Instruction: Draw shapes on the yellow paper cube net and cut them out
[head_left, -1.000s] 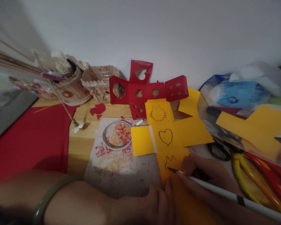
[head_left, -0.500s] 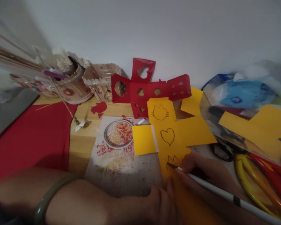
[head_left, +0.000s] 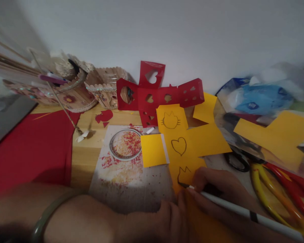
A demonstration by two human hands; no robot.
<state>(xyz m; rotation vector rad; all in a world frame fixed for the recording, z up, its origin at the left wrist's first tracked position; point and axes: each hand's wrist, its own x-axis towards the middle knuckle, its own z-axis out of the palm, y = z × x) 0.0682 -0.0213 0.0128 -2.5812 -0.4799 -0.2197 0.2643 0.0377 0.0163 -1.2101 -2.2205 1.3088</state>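
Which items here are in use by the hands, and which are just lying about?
In use: right hand holding white pencil, tip on yellow cross-shaped paper; left hand pressing that paper's near edge.

Lying about: red cut-out paper, scissors, stick baskets, red sheet, loose yellow offcut.

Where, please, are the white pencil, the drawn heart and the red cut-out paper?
white pencil (head_left: 233, 209), head view, on the middle of its shaft.
drawn heart (head_left: 179, 145), head view, inside its outline.
red cut-out paper (head_left: 158, 98), head view, on its central panel.
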